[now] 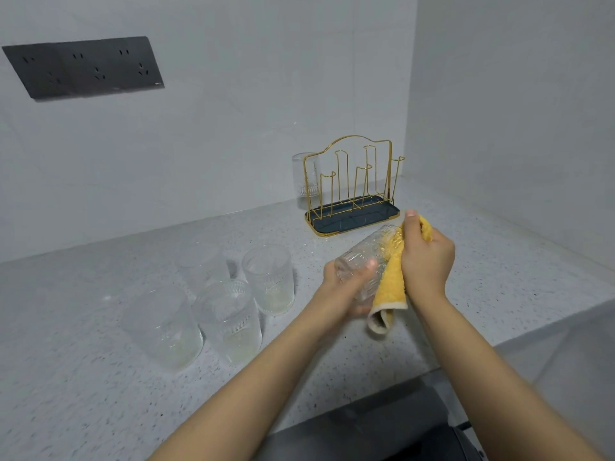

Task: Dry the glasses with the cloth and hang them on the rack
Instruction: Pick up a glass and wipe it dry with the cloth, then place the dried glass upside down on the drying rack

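My left hand (349, 287) grips the base of a clear ribbed glass (364, 257), tilted with its mouth up and to the right. My right hand (427, 257) holds a yellow cloth (389, 291) pressed into the mouth of that glass, and the cloth's tail hangs down below. Just behind my hands stands a gold wire rack (352, 181) on a dark blue tray (336, 224). One glass (304, 176) hangs upside down on the rack's far left peg. Several upright glasses (269, 277) stand on the counter to the left.
The speckled grey counter (100, 377) meets a wall at the back and another on the right. A dark socket panel (83, 68) is on the back wall. The counter's front edge runs down the right, with a dark object (382, 427) below it.
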Motion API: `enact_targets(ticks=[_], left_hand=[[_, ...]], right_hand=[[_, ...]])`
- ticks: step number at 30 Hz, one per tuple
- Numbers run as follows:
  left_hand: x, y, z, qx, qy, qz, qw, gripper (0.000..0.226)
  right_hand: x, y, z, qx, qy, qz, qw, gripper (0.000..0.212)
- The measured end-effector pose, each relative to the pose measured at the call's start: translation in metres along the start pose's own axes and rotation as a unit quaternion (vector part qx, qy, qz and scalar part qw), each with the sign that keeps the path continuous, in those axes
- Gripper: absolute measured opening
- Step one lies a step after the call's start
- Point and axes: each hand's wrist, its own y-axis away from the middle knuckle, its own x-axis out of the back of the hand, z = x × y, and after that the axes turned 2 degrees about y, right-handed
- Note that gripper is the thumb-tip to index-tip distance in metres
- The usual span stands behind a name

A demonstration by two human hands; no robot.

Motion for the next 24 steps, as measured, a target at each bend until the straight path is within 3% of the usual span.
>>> enact_targets(ticks=[2, 4, 9, 15, 17, 20, 24], left_hand=[[0.001, 0.0, -0.008, -0.075, -0.066, 0.046, 0.994, 0.074], [0.003, -0.003, -0.013, -0.105, -0.073, 0.067, 0.99, 0.063], [0.004, -0.017, 0.008, -0.015, 0.101, 0.034, 0.994, 0.037], [0.013, -0.037, 0.054, -0.066, -0.004, 0.107, 0.992, 0.028], [0.017, -0.042, 0.07, -0.078, -0.011, 0.137, 0.987, 0.033], [0.025, -0.052, 0.095, -0.101, -0.036, 0.177, 0.978, 0.058], [0.037, -0.069, 0.138, -0.164, -0.096, 0.219, 0.957, 0.057]], right_hand=[[-0.002, 0.0, -0.001, -0.003, 0.003, 0.003, 1.0, 0.055], [-0.003, 0.0, -0.002, 0.006, 0.009, -0.001, 1.0, 0.055], [0.0, 0.003, 0.0, 0.046, -0.034, -0.015, 0.998, 0.048], [-0.002, -0.012, -0.004, -0.001, -0.066, 0.029, 0.997, 0.047], [-0.002, -0.02, -0.005, -0.011, -0.06, 0.04, 0.997, 0.048], [-0.004, -0.031, -0.006, -0.016, -0.052, 0.034, 0.998, 0.049], [-0.016, -0.042, -0.011, -0.009, -0.052, 0.014, 0.999, 0.049]])
